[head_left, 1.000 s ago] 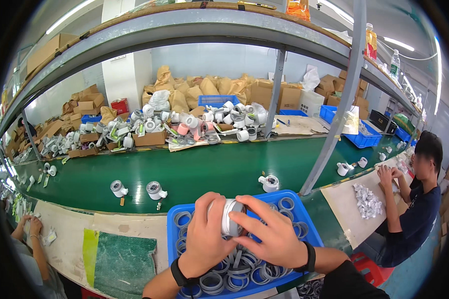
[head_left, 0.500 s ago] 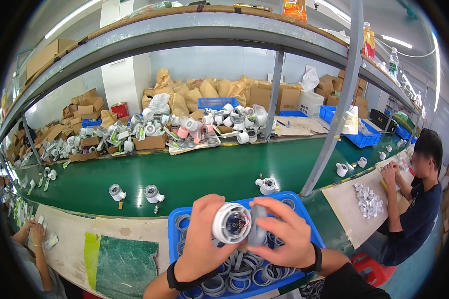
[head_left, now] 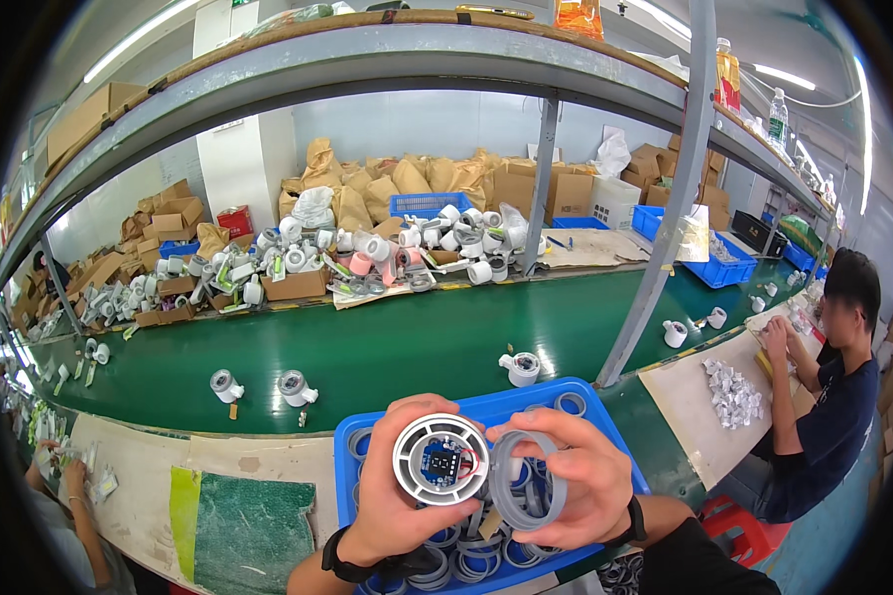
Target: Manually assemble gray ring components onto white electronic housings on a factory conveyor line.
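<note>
My left hand is closed around a round white housing. Its open face shows a blue circuit board with a black part and thin red wires. Between the fingers and thumb of my right hand is a grey plastic ring, tilted so that its opening shows. Ring and housing are side by side, very close at their edges; whether they touch, I cannot tell. Both hands are over a blue tray holding many loose grey rings.
A green conveyor belt runs beyond the tray, carrying white housings. Parts are heaped along its far side. A slanted metal post rises behind the tray's right. A green mat lies left. Co-workers sit at both sides.
The housing in my left hand has turned so its open face and board show more fully. My right hand has tilted the grey ring from nearly edge-on to show its opening.
</note>
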{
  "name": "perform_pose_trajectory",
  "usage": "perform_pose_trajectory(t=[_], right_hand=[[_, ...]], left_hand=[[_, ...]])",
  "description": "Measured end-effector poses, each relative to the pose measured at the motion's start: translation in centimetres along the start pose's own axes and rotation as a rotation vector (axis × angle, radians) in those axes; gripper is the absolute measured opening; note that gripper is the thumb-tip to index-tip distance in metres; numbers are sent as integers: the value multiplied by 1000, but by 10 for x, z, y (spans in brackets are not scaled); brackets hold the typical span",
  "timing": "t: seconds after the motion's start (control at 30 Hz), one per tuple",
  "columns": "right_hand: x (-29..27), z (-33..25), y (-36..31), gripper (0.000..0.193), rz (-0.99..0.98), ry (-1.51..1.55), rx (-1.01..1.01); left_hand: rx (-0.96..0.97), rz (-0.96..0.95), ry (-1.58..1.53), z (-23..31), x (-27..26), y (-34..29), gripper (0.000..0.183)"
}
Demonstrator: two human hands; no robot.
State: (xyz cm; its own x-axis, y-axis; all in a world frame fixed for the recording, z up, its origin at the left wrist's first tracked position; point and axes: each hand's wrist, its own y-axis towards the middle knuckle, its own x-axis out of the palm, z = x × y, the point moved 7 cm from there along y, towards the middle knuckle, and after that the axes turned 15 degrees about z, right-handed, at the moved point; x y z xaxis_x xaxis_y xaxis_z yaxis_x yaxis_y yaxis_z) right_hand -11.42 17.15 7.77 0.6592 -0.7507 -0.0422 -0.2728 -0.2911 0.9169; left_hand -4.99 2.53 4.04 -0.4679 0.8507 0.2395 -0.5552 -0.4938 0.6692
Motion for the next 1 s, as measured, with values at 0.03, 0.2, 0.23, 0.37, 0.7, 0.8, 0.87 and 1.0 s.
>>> perform_pose_trajectory(t=[0.03,0.2,0.23,0.37,0.7,0.8,0.87,1.0], right_hand=[[0,-2,1,58,22,-3,-19],[15,2,4,45,-47,-281,-5],[19,3,5,45,-49,-284,-4],[34,10,1,45,-91,-521,-161],[28,49,-9,56,-135,-526,24],[18,62,3,50,-122,-393,107],[18,86,7,40,30,-83,400],[40,116,-2,35,-243,13,575]], left_hand=[[3,14,-18,1,1,0,78],[279,48,424,12,-5,1,78],[411,81,575,18,-2,-1,79],[675,176,928,16,10,-8,72],[499,74,1050,-14,8,6,63],[413,11,944,-16,10,7,62],[345,-57,840,-19,16,4,62],[286,-99,795,-23,22,3,63]])
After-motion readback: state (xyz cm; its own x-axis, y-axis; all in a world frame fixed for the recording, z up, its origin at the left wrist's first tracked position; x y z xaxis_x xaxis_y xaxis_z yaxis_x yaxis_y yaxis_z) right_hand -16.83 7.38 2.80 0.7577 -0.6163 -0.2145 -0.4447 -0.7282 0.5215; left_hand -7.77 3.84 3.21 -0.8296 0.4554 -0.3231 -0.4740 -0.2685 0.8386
